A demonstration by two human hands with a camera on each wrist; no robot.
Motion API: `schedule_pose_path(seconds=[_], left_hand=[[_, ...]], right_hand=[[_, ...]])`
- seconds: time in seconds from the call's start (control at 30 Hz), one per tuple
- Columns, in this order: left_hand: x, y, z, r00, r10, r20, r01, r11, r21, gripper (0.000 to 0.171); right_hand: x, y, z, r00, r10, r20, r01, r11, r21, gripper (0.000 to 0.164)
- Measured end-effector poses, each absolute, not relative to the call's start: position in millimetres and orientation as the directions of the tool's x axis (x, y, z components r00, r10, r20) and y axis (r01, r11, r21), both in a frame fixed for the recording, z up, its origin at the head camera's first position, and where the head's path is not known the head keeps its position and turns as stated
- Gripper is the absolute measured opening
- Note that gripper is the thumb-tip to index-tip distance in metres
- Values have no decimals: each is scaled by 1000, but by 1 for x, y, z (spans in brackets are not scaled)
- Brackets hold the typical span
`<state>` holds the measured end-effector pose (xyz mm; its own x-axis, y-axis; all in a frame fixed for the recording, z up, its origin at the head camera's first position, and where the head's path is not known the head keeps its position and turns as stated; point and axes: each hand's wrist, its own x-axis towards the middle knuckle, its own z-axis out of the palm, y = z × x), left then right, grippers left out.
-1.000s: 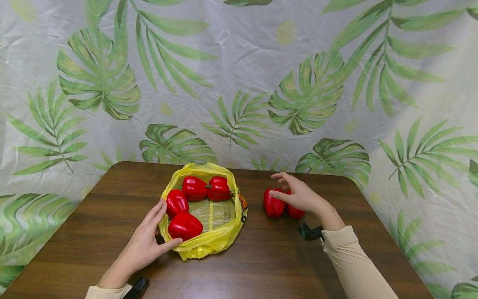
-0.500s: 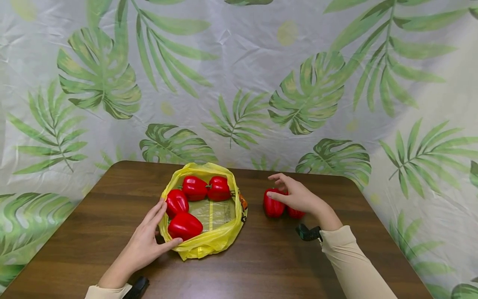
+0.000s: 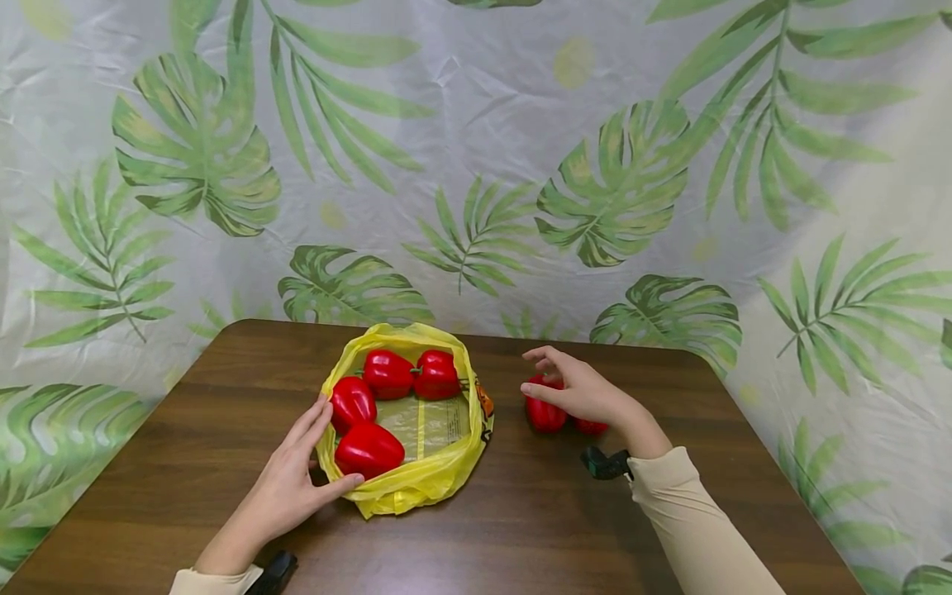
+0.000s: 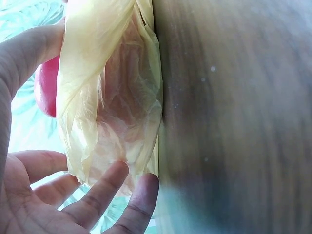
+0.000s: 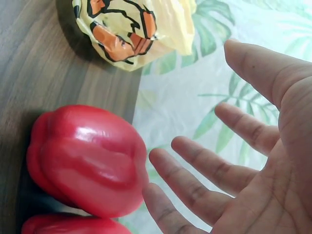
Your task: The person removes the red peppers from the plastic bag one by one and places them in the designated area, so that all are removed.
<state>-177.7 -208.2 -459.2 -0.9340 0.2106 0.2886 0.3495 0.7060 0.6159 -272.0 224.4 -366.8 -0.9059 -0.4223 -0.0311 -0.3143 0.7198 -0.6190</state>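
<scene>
A yellow plastic bag (image 3: 464, 463) with a rolled-down rim stands on the table, with several red bell peppers (image 3: 369, 450) inside along its left and far sides. My left hand (image 3: 286, 479) rests against the bag's left side, fingers spread along the outside and thumb over the near rim. In the left wrist view, straight fingertips (image 4: 117, 170) lie along the thin bag wall. To the right of the bag, my right hand (image 3: 583, 388) hovers over two more bell peppers (image 3: 545, 415), partly covering them. The right wrist view shows its fingers apart, beside the nearer bell pepper (image 5: 90, 161), holding nothing.
The brown wooden table (image 3: 513, 529) has rounded far corners. Behind its far edge hangs a grey-white cloth (image 3: 476, 124) printed with green leaves. An orange and black print (image 5: 124, 36) marks the bag's right side.
My right hand has drifted slightly left over the two peppers beside the bag. My left hand, the bag and the peppers have stayed in place.
</scene>
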Motion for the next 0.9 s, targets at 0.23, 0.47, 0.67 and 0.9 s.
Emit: schedule_pose_path(seconds=[0.23,0.47,0.67,0.9], left_hand=[[-178,-208,-459,-934,208,291,348,721,599,111],[-177,-209,-459,-934,207,291,347,721,600,111],[-178,-209,-459,-937,207,281,341,714,611,111],[-178,-209,-459,-935,209,286,346,714,609,111]], right_hand=[[-272,216,-367,-903,-427,-54,-293,702,-649,59],[-272,206,-365,-890,-453,-52,-310,685,-660,57],[-273,196,-365,-873,-485,-43,-342,674,-655,56],[-274,186,-368,-852,-522,-39,-367,648,-668,54]])
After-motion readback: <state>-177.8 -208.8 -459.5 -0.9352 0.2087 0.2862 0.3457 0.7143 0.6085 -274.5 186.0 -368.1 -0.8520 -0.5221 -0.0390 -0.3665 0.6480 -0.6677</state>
